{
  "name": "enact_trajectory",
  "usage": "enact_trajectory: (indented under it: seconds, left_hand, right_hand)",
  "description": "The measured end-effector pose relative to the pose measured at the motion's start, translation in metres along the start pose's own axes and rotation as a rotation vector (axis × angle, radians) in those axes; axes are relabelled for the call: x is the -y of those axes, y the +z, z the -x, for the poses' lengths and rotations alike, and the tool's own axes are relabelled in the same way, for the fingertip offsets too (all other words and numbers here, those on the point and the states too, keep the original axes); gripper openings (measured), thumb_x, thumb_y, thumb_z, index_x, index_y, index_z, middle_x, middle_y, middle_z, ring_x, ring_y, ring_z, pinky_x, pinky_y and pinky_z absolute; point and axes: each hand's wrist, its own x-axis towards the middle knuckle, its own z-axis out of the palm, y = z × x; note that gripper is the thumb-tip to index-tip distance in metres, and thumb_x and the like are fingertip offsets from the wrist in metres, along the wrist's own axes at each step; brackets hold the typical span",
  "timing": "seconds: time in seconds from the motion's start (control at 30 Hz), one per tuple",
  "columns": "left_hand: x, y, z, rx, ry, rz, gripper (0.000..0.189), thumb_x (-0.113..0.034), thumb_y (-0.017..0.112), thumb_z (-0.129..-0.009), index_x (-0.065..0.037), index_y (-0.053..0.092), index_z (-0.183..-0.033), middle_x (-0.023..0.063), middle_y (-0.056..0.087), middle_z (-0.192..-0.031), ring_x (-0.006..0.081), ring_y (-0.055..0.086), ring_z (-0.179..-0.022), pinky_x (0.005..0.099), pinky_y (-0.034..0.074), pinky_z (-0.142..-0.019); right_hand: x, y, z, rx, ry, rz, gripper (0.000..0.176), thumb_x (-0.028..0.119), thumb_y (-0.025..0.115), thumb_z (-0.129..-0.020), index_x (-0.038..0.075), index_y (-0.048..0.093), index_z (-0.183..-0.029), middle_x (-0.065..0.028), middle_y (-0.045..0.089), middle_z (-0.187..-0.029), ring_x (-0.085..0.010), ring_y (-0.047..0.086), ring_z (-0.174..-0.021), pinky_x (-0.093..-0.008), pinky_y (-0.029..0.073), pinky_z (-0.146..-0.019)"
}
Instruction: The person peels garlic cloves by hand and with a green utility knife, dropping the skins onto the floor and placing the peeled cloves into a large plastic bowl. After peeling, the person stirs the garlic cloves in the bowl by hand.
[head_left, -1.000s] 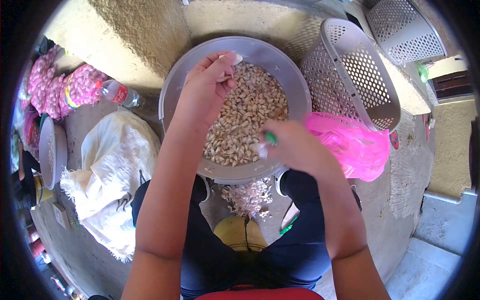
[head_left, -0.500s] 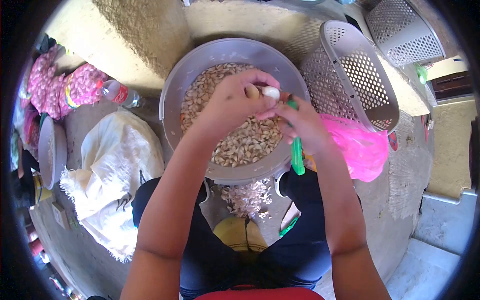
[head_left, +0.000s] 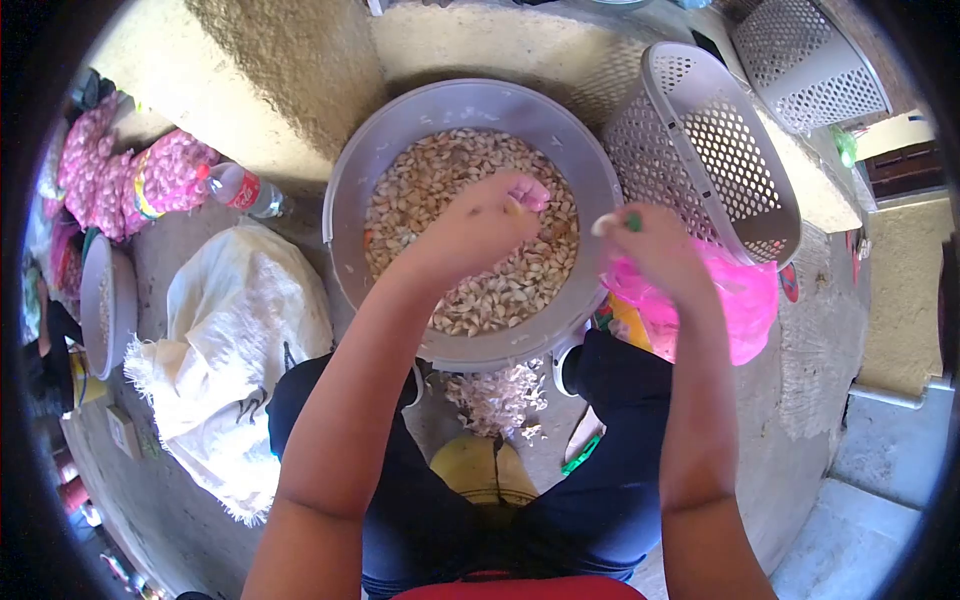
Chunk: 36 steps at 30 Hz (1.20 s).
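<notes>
A wide grey basin (head_left: 345,215) stands in front of my knees, filled with several garlic cloves (head_left: 430,175). My left hand (head_left: 478,228) hovers over the middle of the basin, its fingers bunched together with the tips down and a small pale garlic clove pinched between them. My right hand (head_left: 658,250) is at the basin's right rim, closed on a green-handled knife (head_left: 633,221). Only a bit of the green handle shows. A white scrap of garlic (head_left: 604,224) sits at its fingertips.
A pink plastic bag (head_left: 745,305) lies under my right hand, beside a tipped perforated grey basket (head_left: 700,140); a second basket (head_left: 810,60) stands behind. Garlic skins (head_left: 495,395) lie between my legs. At left are a white sack (head_left: 230,330), a bottle (head_left: 240,188), pink net bags (head_left: 130,180) and another basin (head_left: 100,300).
My hands met over the basin with the knife at a white clove. They have since parted: the right moved right to the rim, and the left dropped toward the cloves.
</notes>
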Motion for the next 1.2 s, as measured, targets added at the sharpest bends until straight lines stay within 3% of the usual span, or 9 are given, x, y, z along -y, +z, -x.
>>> enact_trajectory:
  seconds: [0.07, 0.13, 0.23, 0.33, 0.5, 0.6, 0.8, 1.1, 1.2]
  left_hand:
    - [-0.003, -0.002, 0.001, 0.026, 0.010, 0.082, 0.031, -0.008, 0.050, -0.075, -0.001, 0.053, -0.105, 0.0038, 0.054, -0.095, 0.0103, 0.049, -0.079, 0.0243, 0.041, -0.071]
    - [-0.005, -0.002, 0.000, 0.052, 0.032, 0.147, 0.032, -0.008, 0.049, -0.076, 0.000, 0.052, -0.106, 0.0036, 0.054, -0.095, 0.0102, 0.050, -0.078, 0.0240, 0.042, -0.071]
    - [-0.004, -0.001, -0.002, 0.080, 0.072, 0.191, 0.031, -0.008, 0.051, -0.077, 0.000, 0.051, -0.107, 0.0045, 0.055, -0.094, 0.0107, 0.052, -0.080, 0.0241, 0.043, -0.074]
    - [-0.002, 0.000, -0.005, 0.102, 0.123, 0.211, 0.032, -0.011, 0.056, -0.078, 0.000, 0.050, -0.107, 0.0058, 0.056, -0.095, 0.0116, 0.054, -0.084, 0.0246, 0.043, -0.076]
    - [-0.004, 0.003, -0.007, 0.111, 0.211, 0.308, 0.035, -0.015, 0.064, -0.076, 0.000, 0.051, -0.105, 0.0060, 0.056, -0.093, 0.0123, 0.054, -0.085, 0.0248, 0.044, -0.076]
    - [-0.004, 0.004, -0.007, 0.089, 0.201, 0.300, 0.035, -0.015, 0.065, -0.076, -0.001, 0.051, -0.104, 0.0052, 0.056, -0.091, 0.0121, 0.054, -0.084, 0.0249, 0.044, -0.075]
    - [-0.006, -0.004, -0.007, -0.017, 0.174, 0.278, 0.029, -0.015, 0.063, -0.077, -0.003, 0.052, -0.100, 0.0044, 0.056, -0.091, 0.0113, 0.054, -0.081, 0.0239, 0.045, -0.070]
    - [-0.018, -0.006, 0.000, -0.017, 0.122, 0.440, 0.026, -0.017, 0.062, -0.079, -0.004, 0.055, -0.100, 0.0032, 0.057, -0.090, 0.0092, 0.054, -0.077, 0.0221, 0.044, -0.065]
    - [-0.015, -0.006, -0.002, -0.024, 0.113, 0.413, 0.026, -0.018, 0.062, -0.079, -0.004, 0.055, -0.099, 0.0029, 0.057, -0.088, 0.0091, 0.054, -0.077, 0.0213, 0.043, -0.063]
  right_hand:
    - [0.004, -0.038, -0.005, -0.077, 0.060, -0.105, 0.029, 0.027, 0.060, -0.076, 0.001, 0.058, -0.089, -0.0074, 0.060, -0.070, -0.0076, 0.044, -0.046, -0.0232, 0.038, -0.042]
    - [-0.022, -0.068, -0.014, -0.383, 0.073, -0.590, 0.029, 0.025, 0.053, -0.079, -0.002, 0.059, -0.088, -0.0091, 0.063, -0.073, -0.0080, 0.044, -0.042, -0.0242, 0.038, -0.042]
    - [-0.035, -0.078, -0.012, -0.548, 0.156, -0.719, 0.030, 0.024, 0.050, -0.081, -0.002, 0.057, -0.093, -0.0067, 0.064, -0.076, -0.0035, 0.038, -0.042, -0.0216, 0.036, -0.041]
    - [-0.026, -0.062, -0.009, -0.365, 0.010, -0.601, 0.031, 0.023, 0.050, -0.080, -0.002, 0.057, -0.096, -0.0059, 0.065, -0.078, -0.0023, 0.039, -0.046, -0.0211, 0.036, -0.041]
    - [0.018, -0.015, 0.005, 0.025, -0.197, -0.266, 0.033, 0.025, 0.059, -0.075, 0.002, 0.059, -0.099, -0.0072, 0.064, -0.080, -0.0104, 0.055, -0.068, -0.0236, 0.044, -0.061]
    - [0.033, 0.004, 0.010, 0.131, -0.153, -0.384, 0.033, 0.024, 0.065, -0.072, 0.001, 0.060, -0.095, -0.0101, 0.063, -0.080, -0.0120, 0.056, -0.070, -0.0255, 0.044, -0.063]
    - [0.036, 0.019, 0.004, -0.065, -0.270, -0.348, 0.031, 0.024, 0.068, -0.071, 0.000, 0.061, -0.090, -0.0078, 0.062, -0.075, -0.0139, 0.057, -0.069, -0.0270, 0.045, -0.065]
    - [0.045, 0.015, 0.010, -0.005, -0.289, -0.541, 0.022, 0.016, 0.066, -0.073, 0.000, 0.061, -0.088, -0.0069, 0.062, -0.073, -0.0093, 0.054, -0.063, -0.0239, 0.044, -0.061]
    - [0.044, 0.018, 0.012, -0.153, -0.451, -0.331, 0.017, 0.012, 0.064, -0.072, 0.002, 0.061, -0.086, -0.0081, 0.061, -0.072, -0.0135, 0.057, -0.062, -0.0259, 0.045, -0.060]
